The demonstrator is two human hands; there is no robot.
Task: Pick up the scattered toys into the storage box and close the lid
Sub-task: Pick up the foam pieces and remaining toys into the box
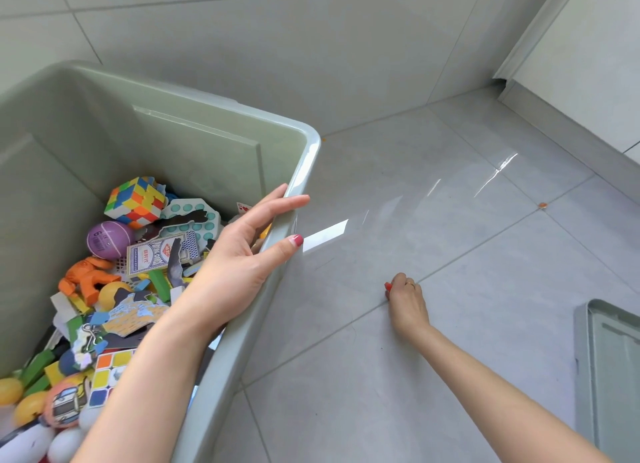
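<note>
The right hand (405, 298) curls round a small red toy (388, 286) on the floor (450, 203), probably light, hard plastic; the left hand (242, 254) rests loose-fingered on the box (301, 171) rim.

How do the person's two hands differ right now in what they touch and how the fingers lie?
The left hand rests on the rim of the pale green plastic storage box, fingers nearly straight; the right hand is down at the glossy grey tile floor, fingers curled round a small red toy. The left hand is raised at the box's edge; the right reaches out low, away from the box. Both are bare.
</note>
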